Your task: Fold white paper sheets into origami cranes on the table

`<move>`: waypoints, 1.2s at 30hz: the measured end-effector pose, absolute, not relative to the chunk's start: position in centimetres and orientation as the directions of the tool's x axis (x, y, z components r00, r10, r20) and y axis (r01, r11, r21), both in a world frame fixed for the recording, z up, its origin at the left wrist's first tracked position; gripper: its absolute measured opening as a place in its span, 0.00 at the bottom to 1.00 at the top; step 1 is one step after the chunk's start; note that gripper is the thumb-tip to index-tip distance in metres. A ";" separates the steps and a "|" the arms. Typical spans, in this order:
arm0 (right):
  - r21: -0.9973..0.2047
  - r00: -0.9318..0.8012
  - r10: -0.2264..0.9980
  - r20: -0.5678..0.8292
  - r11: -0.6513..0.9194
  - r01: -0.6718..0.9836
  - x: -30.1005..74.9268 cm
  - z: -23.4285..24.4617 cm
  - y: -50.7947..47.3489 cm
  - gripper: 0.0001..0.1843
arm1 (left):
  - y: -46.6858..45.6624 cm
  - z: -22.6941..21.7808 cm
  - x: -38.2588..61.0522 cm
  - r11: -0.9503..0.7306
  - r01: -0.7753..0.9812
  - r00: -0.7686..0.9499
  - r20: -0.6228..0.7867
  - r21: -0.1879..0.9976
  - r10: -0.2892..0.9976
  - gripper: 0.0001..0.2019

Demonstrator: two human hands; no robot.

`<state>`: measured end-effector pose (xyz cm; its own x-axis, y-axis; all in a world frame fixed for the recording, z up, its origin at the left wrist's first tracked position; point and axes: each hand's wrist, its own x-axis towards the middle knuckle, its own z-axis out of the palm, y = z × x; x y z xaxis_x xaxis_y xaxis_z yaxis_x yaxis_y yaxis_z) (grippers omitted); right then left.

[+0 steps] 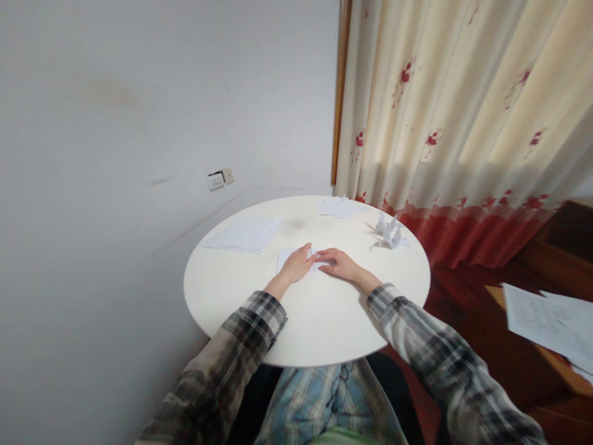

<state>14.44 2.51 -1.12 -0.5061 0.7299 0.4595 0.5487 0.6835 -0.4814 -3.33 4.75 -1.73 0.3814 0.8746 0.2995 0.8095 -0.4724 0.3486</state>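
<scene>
A small white sheet of paper (282, 256) lies on the round white table (319, 327), with a crease or edge line showing between my hands. My left hand (297, 264) rests flat on its middle, fingers stretched toward the right and covering part of it. From the right, my right hand (340, 263) reaches over the sheet's right end, with thumb and fingers apart and the fingertips touching the paper. The fingertips of both hands nearly meet. What lies under the palms is hidden.
Large white sheets (243, 235) lie at the table's left. Folded paper cranes (389, 232) stand at the right, near more paper pieces (340, 207) at the back. A wall with a socket (215, 182) borders the left; a curtain (445, 123) hangs behind. Printed papers (546, 318) lie lower right.
</scene>
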 end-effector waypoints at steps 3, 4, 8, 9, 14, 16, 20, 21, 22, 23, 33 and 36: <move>-0.493 -0.506 0.723 0.470 0.691 0.530 14.5 -1.3 2.6 0.15 | 4.9 -1.9 -3.4 -0.485 0.825 0.417 0.267 0.289 0.869 0.23; -0.497 -0.504 0.723 0.472 0.691 0.525 14.5 -1.4 2.7 0.14 | 4.9 -1.9 -3.4 -0.494 0.826 0.429 0.264 0.272 0.864 0.22; -0.510 -0.480 0.736 0.477 0.677 0.531 14.4 -1.6 2.8 0.13 | 5.1 -2.3 -3.7 -0.518 0.824 0.450 0.292 0.229 0.844 0.20; -0.518 -0.474 0.741 0.475 0.671 0.530 14.4 -1.6 2.8 0.13 | 5.1 -2.4 -3.7 -0.519 0.825 0.449 0.299 0.223 0.842 0.20; -0.605 -0.432 0.791 0.433 0.610 0.511 14.4 -1.4 3.0 0.16 | 4.8 -2.1 -3.7 -0.574 0.796 0.495 0.341 0.191 0.799 0.19; -0.639 -0.380 0.823 0.422 0.567 0.519 14.5 -1.4 3.2 0.18 | 4.7 -1.8 -3.6 -0.602 0.773 0.516 0.354 0.199 0.780 0.17; -0.705 -0.336 0.840 0.427 0.542 0.457 14.7 -1.7 3.5 0.16 | 4.8 -1.6 -3.7 -0.606 0.759 0.517 0.346 0.238 0.783 0.17; -0.721 -0.330 0.845 0.420 0.532 0.444 14.7 -1.8 3.6 0.14 | 4.8 -1.7 -3.7 -0.601 0.761 0.511 0.345 0.243 0.787 0.17; -0.735 -0.325 0.852 0.410 0.520 0.435 14.7 -1.9 3.6 0.13 | 4.9 -1.8 -3.7 -0.597 0.764 0.507 0.345 0.243 0.790 0.17; -0.748 -0.325 0.858 0.399 0.509 0.426 14.7 -2.0 3.7 0.12 | 4.9 -1.8 -3.7 -0.595 0.768 0.505 0.346 0.237 0.791 0.18; -0.702 -0.401 0.793 0.459 0.600 0.384 14.7 -1.8 3.4 0.16 | 3.6 -1.1 -3.3 -0.579 0.788 0.538 0.223 0.210 0.813 0.20; -0.675 -0.449 0.768 0.456 0.628 0.388 14.8 -1.5 3.2 0.17 | 3.7 -1.0 -3.4 -0.559 0.800 0.522 0.205 0.218 0.828 0.20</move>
